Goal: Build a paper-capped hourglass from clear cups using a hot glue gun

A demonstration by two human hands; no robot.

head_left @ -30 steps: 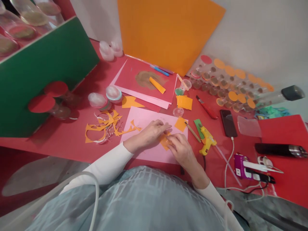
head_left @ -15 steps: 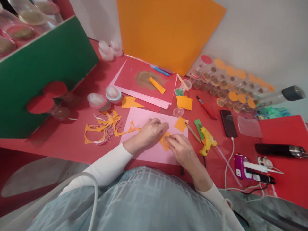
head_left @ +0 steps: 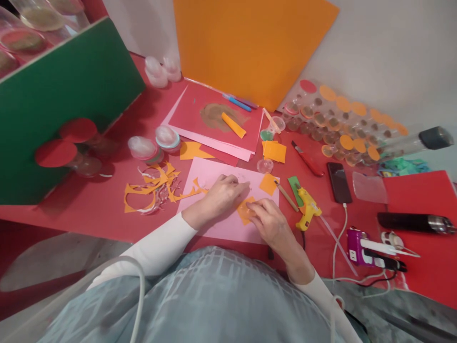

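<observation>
On a pink sheet (head_left: 228, 233) in front of me lies a small orange paper square (head_left: 244, 218). What looks like a clear round plastic cap (head_left: 244, 207) sits on it. My right hand (head_left: 273, 224) pinches at the cap's right edge, fingers pressed together over the square. Just to the left, my left hand (head_left: 223, 194) rests on the sheet with curled fingers, its fingertips partly hidden. Any object inside it is out of sight. Another orange square (head_left: 268, 184) and a wooden-handled craft knife (head_left: 287, 196) lie beyond my right hand.
Orange paper scraps (head_left: 157, 183) lie left of the sheet. At right are a yellow glue gun (head_left: 307, 209), a red cutter (head_left: 307, 159), a phone (head_left: 339, 182) and cables. Lidded clear tubes (head_left: 332, 121) stand at the back right, and a green panel (head_left: 78, 90) rises at left.
Both hands stay almost in place, the right one still at the clear cap on the orange square. The whole view shifts very slightly.
</observation>
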